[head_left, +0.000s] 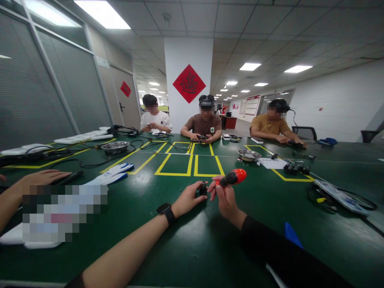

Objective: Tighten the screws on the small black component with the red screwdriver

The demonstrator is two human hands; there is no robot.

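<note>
My left hand (189, 198), with a dark watch on its wrist, is closed round a small black part (203, 188) that stands upright at the table's middle. Just to the right, my right hand (225, 196) grips a red and black screwdriver (233, 177). Its thick rounded handle points up and to the right, away from the black part. The tip of the tool is hidden behind my fingers.
Yellow tape outlines mark the green table (168, 240). White-and-blue gloves (112, 175) lie left, near another person's hand (45, 178). Metal bowls (249, 155), black parts (295, 169), cables and a power strip (339, 196) lie beyond. Three people sit across.
</note>
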